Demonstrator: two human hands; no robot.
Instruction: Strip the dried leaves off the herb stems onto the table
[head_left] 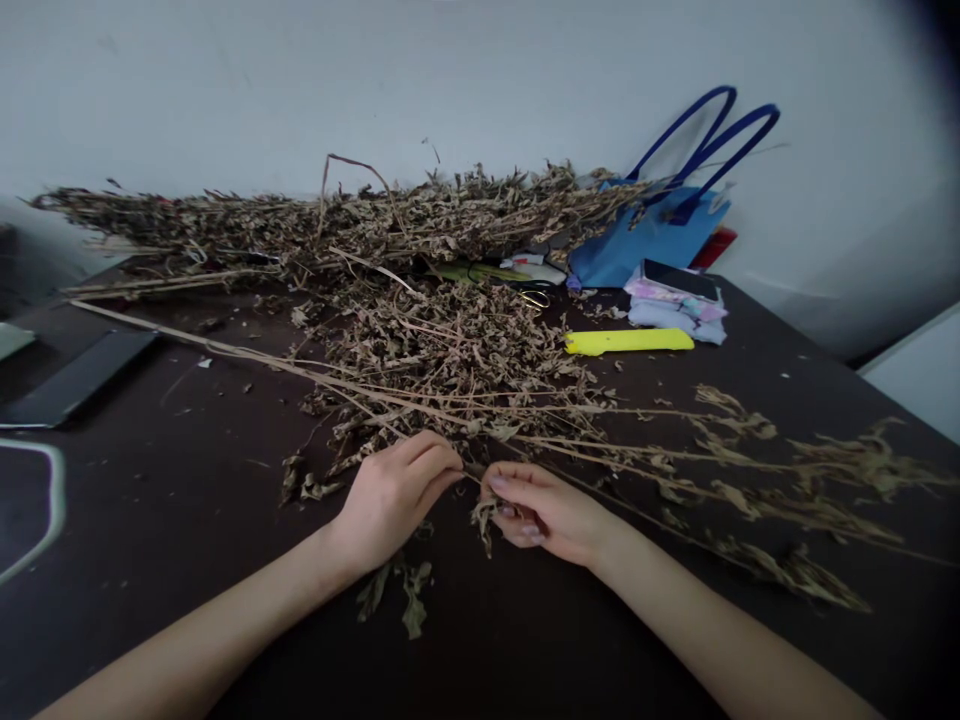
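Observation:
Dried plant stems (420, 402) with withered leaves stretch across the table in front of me. My left hand (401, 495) is closed on one dried stem, fingers pinched together near its right end. Close beside it, my right hand (544, 510) curls its fingers around the same stem and some shrivelled leaves (486, 522). A few dry leaves (412, 595) hang or lie below my left hand; I cannot tell which. Just beyond both hands is a loose heap of crumpled dried leaves (465, 340).
A long bundle of dried plants (300, 225) lies along the wall. Back right stand a blue bag (645, 235), a phone (681, 280) on folded cloth (675, 310), and a yellow strip-shaped object (630, 342). Scissors (535, 298) lie behind the heap. A dark flat object (82, 375) is at left.

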